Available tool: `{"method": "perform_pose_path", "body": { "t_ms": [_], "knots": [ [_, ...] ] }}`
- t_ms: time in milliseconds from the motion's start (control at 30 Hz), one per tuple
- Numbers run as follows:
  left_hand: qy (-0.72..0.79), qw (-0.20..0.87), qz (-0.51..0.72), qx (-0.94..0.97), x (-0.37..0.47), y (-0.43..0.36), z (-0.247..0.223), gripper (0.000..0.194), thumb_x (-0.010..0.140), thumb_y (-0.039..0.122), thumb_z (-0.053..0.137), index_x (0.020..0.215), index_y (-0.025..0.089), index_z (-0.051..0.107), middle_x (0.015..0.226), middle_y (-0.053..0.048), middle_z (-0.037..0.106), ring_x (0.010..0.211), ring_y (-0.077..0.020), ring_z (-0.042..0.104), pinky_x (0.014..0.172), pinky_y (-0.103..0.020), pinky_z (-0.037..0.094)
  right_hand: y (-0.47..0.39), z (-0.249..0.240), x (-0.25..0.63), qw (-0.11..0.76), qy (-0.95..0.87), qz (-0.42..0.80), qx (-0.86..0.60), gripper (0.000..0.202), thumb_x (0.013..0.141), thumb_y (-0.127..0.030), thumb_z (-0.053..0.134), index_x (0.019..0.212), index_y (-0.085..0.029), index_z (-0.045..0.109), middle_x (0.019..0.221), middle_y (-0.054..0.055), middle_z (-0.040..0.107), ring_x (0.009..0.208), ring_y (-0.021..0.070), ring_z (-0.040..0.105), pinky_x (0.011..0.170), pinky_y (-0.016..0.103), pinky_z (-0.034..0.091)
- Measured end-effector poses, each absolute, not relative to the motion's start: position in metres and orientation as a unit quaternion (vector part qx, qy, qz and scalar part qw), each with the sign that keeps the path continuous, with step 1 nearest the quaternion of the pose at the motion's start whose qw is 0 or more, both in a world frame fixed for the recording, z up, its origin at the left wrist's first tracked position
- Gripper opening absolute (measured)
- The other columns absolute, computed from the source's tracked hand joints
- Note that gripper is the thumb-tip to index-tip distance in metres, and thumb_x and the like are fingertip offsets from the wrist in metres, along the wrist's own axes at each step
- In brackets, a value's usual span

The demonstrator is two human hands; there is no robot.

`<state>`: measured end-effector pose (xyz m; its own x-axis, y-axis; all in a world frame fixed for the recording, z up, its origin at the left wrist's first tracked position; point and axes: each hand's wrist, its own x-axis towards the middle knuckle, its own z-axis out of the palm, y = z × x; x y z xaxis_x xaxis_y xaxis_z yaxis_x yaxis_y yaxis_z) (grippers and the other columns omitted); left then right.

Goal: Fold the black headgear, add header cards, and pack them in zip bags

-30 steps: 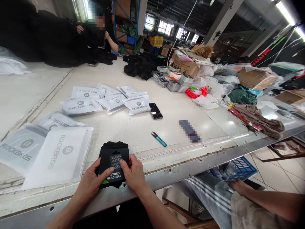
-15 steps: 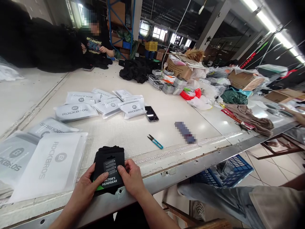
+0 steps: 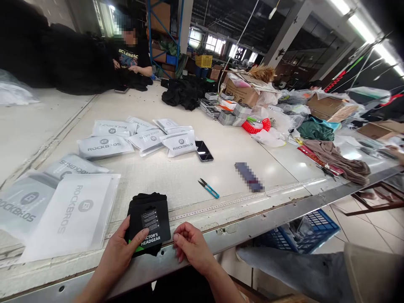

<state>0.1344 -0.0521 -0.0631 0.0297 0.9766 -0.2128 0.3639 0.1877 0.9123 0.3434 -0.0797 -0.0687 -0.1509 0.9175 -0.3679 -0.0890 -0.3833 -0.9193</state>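
Note:
My left hand (image 3: 118, 246) grips a black cardboard card (image 3: 153, 219) printed "ACTOR'S HEADGEAR", its thumb across the front and a green corner below. Folded black headgear (image 3: 147, 196) lies behind the card and sticks out above its top edge. Just right of the card, my right hand (image 3: 194, 248) is loosely curled over the table's edge, apart from the card, with nothing seen in it. White ROCKBROS zip bags (image 3: 72, 214) lie left of my left hand. Blue thread snips (image 3: 208, 188) rest beyond my right hand.
Filled ROCKBROS bags (image 3: 107, 145) and a phone (image 3: 204, 151) lie further back. A measuring tape (image 3: 221, 205) runs along the table's front. Boxes (image 3: 241, 90), a red coil (image 3: 257, 126) and cloth (image 3: 337, 160) crowd the right. A person (image 3: 132, 63) sits across the table; a blue crate (image 3: 303, 231) stands below.
My right hand has let go of the card's right side and moved a little right. My left hand still holds the card and headgear. The view has shifted slightly.

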Motion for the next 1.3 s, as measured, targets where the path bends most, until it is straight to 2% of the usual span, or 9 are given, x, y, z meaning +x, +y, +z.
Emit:
{"method": "perform_pose_path", "body": {
  "t_ms": [133,267,433,600,700,833,1033,1167,1300],
  "knots": [
    [0.619,0.436,0.38,0.532,0.139,-0.054,-0.061,0.069,0.074,0.045,0.062,0.132,0.019,0.036,0.129,-0.009,0.053,0.116,-0.0275,0.05,0.101,-0.041,0.037,-0.09,-0.062,0.355,0.372,-0.362,0.679,-0.519,0.032,0.072,-0.046,0.064,0.079,-0.017,0.051,0.061,-0.004,0.056,0.045,0.0071,0.051,0.038,0.018,0.041],
    [0.561,0.492,0.438,0.501,0.142,-0.052,-0.054,0.084,0.074,0.038,0.064,0.142,0.021,0.018,0.134,-0.01,0.048,0.119,-0.026,0.049,0.1,-0.039,0.039,-0.08,-0.057,0.354,0.399,-0.354,0.653,-0.538,0.033,0.072,-0.044,0.066,0.088,-0.018,0.053,0.074,0.0,0.06,0.061,0.0108,0.058,0.05,0.023,0.049],
    [0.538,0.499,0.45,0.509,0.142,-0.054,-0.05,0.078,0.075,0.036,0.065,0.141,0.023,0.025,0.138,-0.006,0.045,0.126,-0.0252,0.041,0.102,-0.035,0.038,-0.057,-0.054,0.326,0.409,-0.389,0.619,-0.546,0.032,0.071,-0.045,0.066,0.087,-0.02,0.053,0.075,0.0,0.059,0.063,0.013,0.056,0.045,0.022,0.045],
    [0.546,0.503,0.438,0.507,0.141,-0.055,-0.052,0.077,0.074,0.037,0.067,0.14,0.024,0.028,0.14,-0.005,0.043,0.129,-0.0256,0.038,0.102,-0.034,0.039,-0.042,-0.064,0.306,0.408,-0.439,0.555,-0.577,0.025,0.071,-0.038,0.067,0.078,-0.02,0.052,0.074,0.0,0.062,0.069,0.0152,0.059,0.061,0.026,0.049],
    [0.535,0.524,0.463,0.474,0.141,-0.054,-0.051,0.072,0.078,0.039,0.062,0.14,0.024,0.029,0.14,-0.007,0.043,0.126,-0.0261,0.042,0.1,-0.035,0.041,-0.041,-0.067,0.307,0.396,-0.433,0.56,-0.585,0.025,0.07,-0.038,0.067,0.074,-0.02,0.049,0.067,-0.001,0.06,0.061,0.0148,0.057,0.054,0.026,0.047],
    [0.523,0.599,0.472,0.381,0.141,-0.054,-0.048,0.077,0.081,0.038,0.059,0.143,0.027,0.016,0.127,-0.009,0.055,0.109,-0.0252,0.057,0.09,-0.038,0.049,-0.044,-0.066,0.311,0.388,-0.421,0.575,-0.584,0.027,0.072,-0.042,0.063,0.075,-0.021,0.047,0.064,-0.002,0.058,0.052,0.0137,0.054,0.043,0.024,0.041],
    [0.515,0.609,0.471,0.377,0.143,-0.051,-0.034,0.069,0.073,0.034,0.068,0.134,0.019,0.039,0.127,-0.009,0.055,0.115,-0.0264,0.052,0.096,-0.036,0.044,-0.046,-0.067,0.31,0.414,-0.442,0.557,-0.569,0.024,0.071,-0.038,0.065,0.081,-0.018,0.058,0.078,0.002,0.064,0.072,0.0165,0.059,0.067,0.028,0.048],
    [0.544,0.621,0.428,0.368,0.145,-0.048,-0.027,0.064,0.07,0.038,0.068,0.126,0.015,0.046,0.113,-0.01,0.064,0.102,-0.0281,0.061,0.085,-0.037,0.051,-0.048,-0.069,0.308,0.408,-0.457,0.537,-0.579,0.024,0.07,-0.036,0.066,0.084,-0.017,0.062,0.077,0.003,0.067,0.072,0.0176,0.059,0.064,0.028,0.047],
    [0.557,0.619,0.409,0.373,0.144,-0.048,-0.029,0.061,0.071,0.04,0.068,0.123,0.017,0.047,0.114,-0.009,0.064,0.103,-0.0275,0.06,0.086,-0.036,0.051,-0.051,-0.069,0.307,0.403,-0.465,0.507,-0.603,0.022,0.069,-0.035,0.066,0.082,-0.018,0.065,0.077,0.001,0.067,0.072,0.0169,0.059,0.064,0.026,0.046]
  ]
}}
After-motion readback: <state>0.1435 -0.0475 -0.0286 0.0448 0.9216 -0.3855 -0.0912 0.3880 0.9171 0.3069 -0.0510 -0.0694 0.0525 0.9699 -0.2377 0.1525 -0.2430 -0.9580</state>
